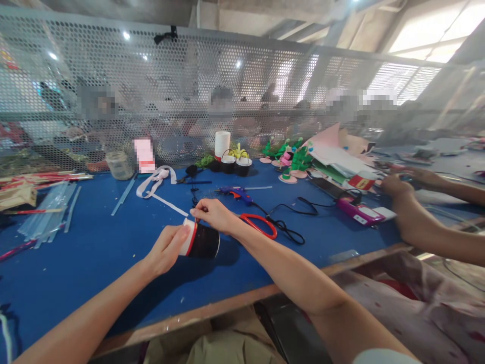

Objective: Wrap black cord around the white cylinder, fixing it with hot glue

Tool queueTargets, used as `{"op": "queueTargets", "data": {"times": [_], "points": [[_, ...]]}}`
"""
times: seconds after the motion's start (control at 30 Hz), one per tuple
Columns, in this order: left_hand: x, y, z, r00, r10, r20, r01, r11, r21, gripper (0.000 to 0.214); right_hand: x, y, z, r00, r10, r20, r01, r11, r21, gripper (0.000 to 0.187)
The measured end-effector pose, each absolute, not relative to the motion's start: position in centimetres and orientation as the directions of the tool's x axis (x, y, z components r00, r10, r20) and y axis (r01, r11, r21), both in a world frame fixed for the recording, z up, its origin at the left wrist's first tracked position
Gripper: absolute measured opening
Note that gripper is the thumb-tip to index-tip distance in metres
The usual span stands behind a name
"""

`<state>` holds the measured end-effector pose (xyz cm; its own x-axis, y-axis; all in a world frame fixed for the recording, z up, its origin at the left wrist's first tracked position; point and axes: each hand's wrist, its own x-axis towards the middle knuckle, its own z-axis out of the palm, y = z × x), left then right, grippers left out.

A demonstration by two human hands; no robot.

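My left hand [170, 246] is closed around the white end of a paper cup [204, 241], which lies tilted on its side just above the blue table. The rest of the cup is black, with a thin red band between white and black. Above the cup, the fingers of my right hand [212, 214] pinch together at the red band; what is between them is too small to make out. A white ribbon [170, 203] runs from a loose coil to near those fingertips. Behind my right hand lies a blue glue gun [237, 194], and beside my forearm are red scissor handles [259, 226].
Clear glue sticks [47, 215] lie at left. Small black buckets [243, 166] and stacked white cups [222, 144] stand at the back, near green craft pieces [301, 159]. A purple power strip [358, 211] and a co-worker's hands [397, 187] are at right. Perforated metal [182, 101] borders the table.
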<state>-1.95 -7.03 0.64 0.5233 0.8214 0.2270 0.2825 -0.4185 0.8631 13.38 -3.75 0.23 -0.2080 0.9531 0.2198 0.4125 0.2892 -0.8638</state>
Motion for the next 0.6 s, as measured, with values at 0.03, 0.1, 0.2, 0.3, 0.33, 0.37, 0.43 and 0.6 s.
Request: {"op": "queueTargets", "data": {"times": [0.03, 0.1, 0.2, 0.3, 0.33, 0.37, 0.43, 0.6], "points": [[-1.9, -7.1, 0.7, 0.528, 0.819, 0.225, 0.283, -0.419, 0.863, 0.038, 13.3, -3.8, 0.3, -0.213, 0.955, 0.208, 0.414, 0.281, -0.866, 0.017], [-1.9, -7.1, 0.8, 0.54, 0.812, 0.223, 0.285, -0.426, 0.859, 0.037, 13.2, -4.0, 0.4, -0.221, 0.959, 0.178, 0.417, 0.258, -0.871, 0.016], [-1.9, -7.1, 0.9, 0.554, 0.798, 0.236, 0.287, -0.45, 0.846, 0.037, 13.2, -4.1, 0.5, -0.236, 0.962, 0.14, 0.416, 0.23, -0.88, 0.016], [-1.9, -7.1, 0.9, 0.556, 0.795, 0.243, 0.297, -0.463, 0.835, 0.036, 13.2, -4.0, 0.4, -0.247, 0.963, 0.109, 0.424, 0.208, -0.881, 0.017], [-2.0, -7.1, 0.9, 0.555, 0.794, 0.248, 0.3, -0.47, 0.83, 0.036, 13.3, -3.9, 0.3, -0.244, 0.965, 0.097, 0.433, 0.198, -0.88, 0.018], [-2.0, -7.0, 0.9, 0.549, 0.795, 0.259, 0.305, -0.479, 0.823, 0.036, 13.4, -3.8, 0.3, -0.237, 0.968, 0.086, 0.443, 0.186, -0.877, 0.019], [-2.2, -6.8, 0.8, 0.522, 0.803, 0.288, 0.316, -0.496, 0.809, 0.035, 13.8, -3.6, 0.3, -0.213, 0.975, 0.057, 0.439, 0.148, -0.886, 0.025], [-2.7, -5.7, 0.7, 0.359, 0.872, 0.334, 0.34, -0.455, 0.823, 0.032, 15.1, -3.5, 1.2, -0.277, 0.957, -0.085, 0.22, -0.023, -0.975, 0.043]]}}
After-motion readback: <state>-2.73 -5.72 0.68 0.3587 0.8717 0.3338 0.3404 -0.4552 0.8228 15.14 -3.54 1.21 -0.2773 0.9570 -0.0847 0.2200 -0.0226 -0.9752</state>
